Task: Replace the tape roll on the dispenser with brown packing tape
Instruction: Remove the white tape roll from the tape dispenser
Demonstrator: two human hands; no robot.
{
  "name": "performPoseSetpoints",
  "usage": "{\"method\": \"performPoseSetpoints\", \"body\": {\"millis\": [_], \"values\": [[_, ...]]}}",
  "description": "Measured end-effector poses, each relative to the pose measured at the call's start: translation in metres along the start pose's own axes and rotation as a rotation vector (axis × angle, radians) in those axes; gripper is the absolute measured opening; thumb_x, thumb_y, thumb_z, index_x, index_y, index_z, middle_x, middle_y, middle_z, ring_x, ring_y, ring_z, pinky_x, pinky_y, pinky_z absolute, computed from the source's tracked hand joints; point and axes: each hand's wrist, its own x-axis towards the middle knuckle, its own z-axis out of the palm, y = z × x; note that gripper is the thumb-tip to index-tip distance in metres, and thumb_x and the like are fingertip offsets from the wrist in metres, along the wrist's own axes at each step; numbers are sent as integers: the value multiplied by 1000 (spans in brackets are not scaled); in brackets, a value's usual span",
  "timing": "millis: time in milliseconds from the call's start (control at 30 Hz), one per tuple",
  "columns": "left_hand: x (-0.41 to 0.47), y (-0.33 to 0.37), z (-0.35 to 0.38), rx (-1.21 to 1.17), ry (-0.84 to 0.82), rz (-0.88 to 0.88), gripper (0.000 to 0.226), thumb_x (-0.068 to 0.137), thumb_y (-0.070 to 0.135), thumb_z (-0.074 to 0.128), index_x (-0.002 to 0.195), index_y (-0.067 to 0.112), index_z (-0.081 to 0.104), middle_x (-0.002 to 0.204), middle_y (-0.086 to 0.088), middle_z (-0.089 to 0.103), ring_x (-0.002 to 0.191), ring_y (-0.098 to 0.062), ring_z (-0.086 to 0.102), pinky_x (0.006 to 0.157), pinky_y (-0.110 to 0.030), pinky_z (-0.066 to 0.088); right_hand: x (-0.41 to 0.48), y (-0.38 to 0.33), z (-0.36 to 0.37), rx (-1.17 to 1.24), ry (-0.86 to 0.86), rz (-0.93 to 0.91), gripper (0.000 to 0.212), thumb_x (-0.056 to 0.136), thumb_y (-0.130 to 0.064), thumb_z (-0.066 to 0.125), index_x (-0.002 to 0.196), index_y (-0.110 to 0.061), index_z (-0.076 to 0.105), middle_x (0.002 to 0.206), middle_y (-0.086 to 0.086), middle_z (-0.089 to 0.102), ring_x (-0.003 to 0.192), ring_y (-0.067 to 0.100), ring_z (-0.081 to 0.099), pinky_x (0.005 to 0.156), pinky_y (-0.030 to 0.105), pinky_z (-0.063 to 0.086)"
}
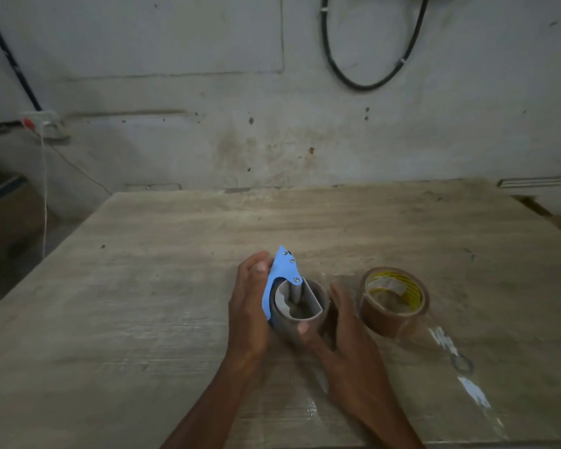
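A blue tape dispenser (280, 270) stands near the middle of the wooden table (175, 286), with a roll (318, 311) that looks like a bare cardboard core seated on it. My left hand (250, 306) grips the dispenser's blue side plate from the left. My right hand (340, 338) wraps the roll from the right, thumb across its front. A roll of brown packing tape (394, 303) with a yellow-printed core lies flat on the table just right of my right hand, apart from it.
A strip of clear tape with white print (457, 358) lies on the table at the right. A concrete wall stands behind the table, with a hanging black cable loop (370, 82) and a socket (46, 123) at the left.
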Motion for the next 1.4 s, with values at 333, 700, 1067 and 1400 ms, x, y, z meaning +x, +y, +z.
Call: {"method": "performPoseSetpoints", "body": {"millis": [333,700,1067,1400], "values": [[-4,5,-5,-109,47,-80,36,94,42,61,116,16,72,123,-17,73,118,-33,68,108,-51,51,-6,-7,-4,-3,-4,-50,63,77,-62,61,134,-40,44,129,-23,62,119,-2,57,103,37,47],[-22,12,-3,316,2,-23,48,104,46,48,74,18,73,66,13,68,58,1,57,55,-14,43,-9,-10,-4,-27,13,-94,62,69,-50,76,126,-41,51,119,-22,67,107,-1,63,92,37,53],[-20,13,-5,253,-21,-31,49,104,43,50,83,7,75,72,7,68,58,2,59,52,-9,41,-4,-5,-1,-71,51,-138,62,67,-41,77,123,-41,52,114,-23,67,102,-5,62,87,33,54],[-18,7,-6,136,-11,-44,47,98,51,58,92,9,78,90,-2,77,84,-15,67,71,-21,52,5,-2,5,9,77,-212,60,61,-43,83,115,-38,58,111,-17,68,102,0,64,86,38,56]]}}
